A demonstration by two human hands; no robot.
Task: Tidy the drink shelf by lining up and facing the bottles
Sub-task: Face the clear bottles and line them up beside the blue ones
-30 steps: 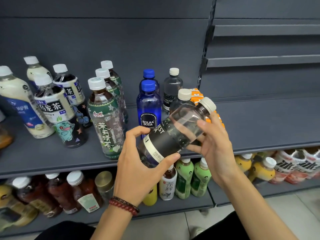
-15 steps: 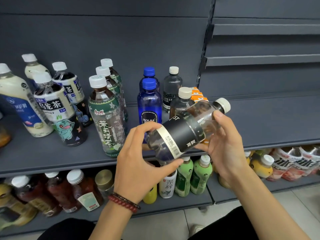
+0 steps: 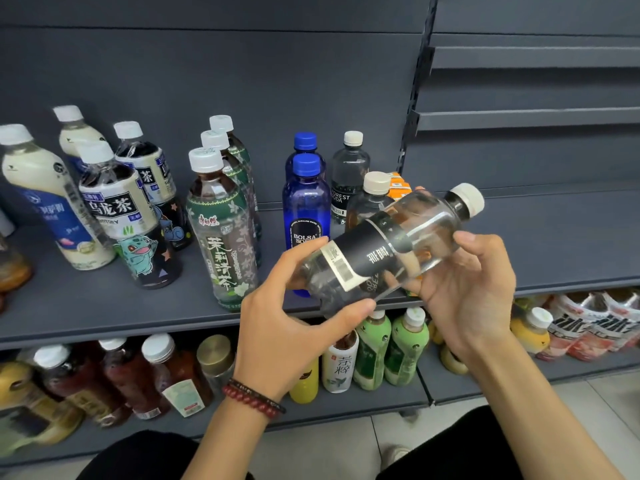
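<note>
We hold the clear bottle (image 3: pixel 391 247) in the air just in front of the shelf (image 3: pixel 104 306) front edge, tipped almost flat with its cap to the right, likely so we can find the label's front. Our left hand (image 3: pixel 294 317) has its grip closed round the base; our right hand (image 3: pixel 464 289) cradles the shoulder. It probably belongs beside the matching bottles (image 3: pixel 349 174) behind, near the blue bottle (image 3: pixel 306 206).
</note>
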